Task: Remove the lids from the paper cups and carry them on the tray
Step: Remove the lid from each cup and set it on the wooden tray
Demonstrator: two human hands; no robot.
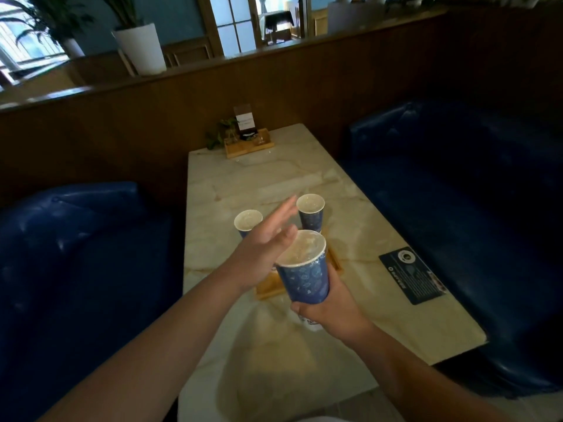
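My right hand (330,309) grips a blue patterned paper cup (307,278) from below and lifts it above the table; a clear plastic lid (304,248) still covers its top. Beside the cup's rim, my left hand (262,245) is flat with fingers stretched out, thumb touching the lid's edge. Two more blue cups stand behind: one (247,222) at the left, partly hidden by my left hand, and one (310,211) at the right. A wooden tray (269,286) lies on the table under the raised cup, mostly hidden.
The marble table (274,178) runs away from me between two dark blue sofas (76,254) (472,193). A small wooden holder (248,143) with a plant and a sign sits at the far end. A dark card (412,274) lies near the right edge.
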